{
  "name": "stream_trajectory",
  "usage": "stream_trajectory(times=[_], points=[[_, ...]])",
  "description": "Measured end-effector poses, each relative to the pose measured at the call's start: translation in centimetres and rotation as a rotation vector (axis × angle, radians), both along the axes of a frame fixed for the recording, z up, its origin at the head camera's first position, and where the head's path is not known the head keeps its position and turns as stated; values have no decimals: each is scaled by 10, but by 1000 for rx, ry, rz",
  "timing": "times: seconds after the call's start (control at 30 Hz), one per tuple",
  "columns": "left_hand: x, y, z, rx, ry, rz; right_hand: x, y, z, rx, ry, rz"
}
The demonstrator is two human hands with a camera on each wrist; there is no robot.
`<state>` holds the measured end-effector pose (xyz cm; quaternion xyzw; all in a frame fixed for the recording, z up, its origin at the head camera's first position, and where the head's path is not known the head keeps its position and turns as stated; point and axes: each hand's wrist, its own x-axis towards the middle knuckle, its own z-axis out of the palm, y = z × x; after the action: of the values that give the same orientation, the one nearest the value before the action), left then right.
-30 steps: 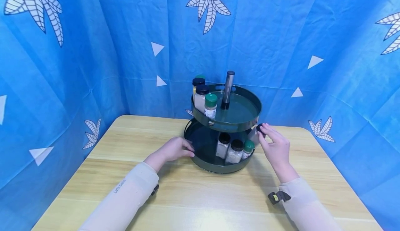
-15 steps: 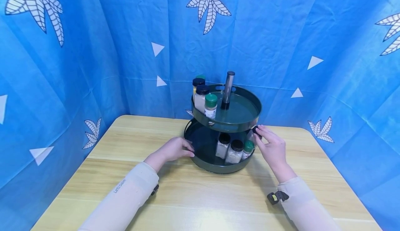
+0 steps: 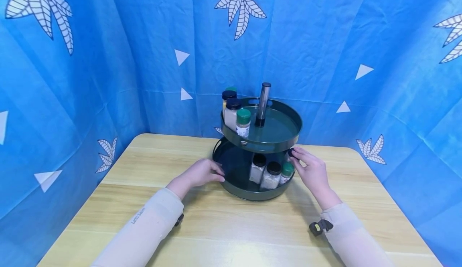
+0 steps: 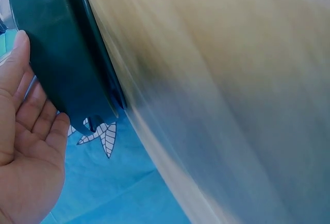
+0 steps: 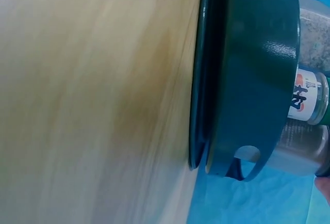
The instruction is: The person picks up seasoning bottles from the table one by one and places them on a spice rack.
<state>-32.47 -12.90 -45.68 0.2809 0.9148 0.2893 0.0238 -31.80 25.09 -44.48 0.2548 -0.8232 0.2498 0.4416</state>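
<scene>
A dark green two-tier turntable rack (image 3: 252, 195) stands on the table. My left hand (image 3: 202, 172) holds the lower tray's left rim between thumb and fingers; the left wrist view shows this hand (image 4: 33, 136) against the green wall (image 4: 56, 48). My right hand (image 3: 312, 171) grips the black lid (image 3: 290, 152) of a spice jar at the lower tray's right side. In the right wrist view, that clear jar (image 5: 299, 149) is inside the rim, beside a green-capped bottle (image 5: 305, 95). Only a fingertip (image 5: 323, 187) of the right hand shows there.
Two black-lidded jars (image 3: 268, 179) and a green-capped bottle (image 3: 286, 171) occupy the lower tray's front right. Several spice bottles (image 3: 232, 114) stand at the upper tray's left. A metal post (image 3: 264, 102) rises from the rack. Blue curtains (image 3: 155, 38) surround the wooden table (image 3: 144, 154).
My right hand has moved left with the black-lidded jar, from outside the lower tray's rim to inside it under the upper tray. The left hand has stayed put.
</scene>
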Motion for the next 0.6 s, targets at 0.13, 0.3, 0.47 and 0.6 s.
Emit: stream_trajectory(times=[0.13,0.3,0.47,0.6], points=[[-1,0,-1,0,4,-6,0,0,0,9,-11,22],[0,-1,0,3,11,-12,-1,-1,0,20,-39,28],[0,-1,1,4,6,-8,-1,-1,-1,28,-73,41],[0,-1,0,8,7,-12,-2,0,-3,35,-78,54]])
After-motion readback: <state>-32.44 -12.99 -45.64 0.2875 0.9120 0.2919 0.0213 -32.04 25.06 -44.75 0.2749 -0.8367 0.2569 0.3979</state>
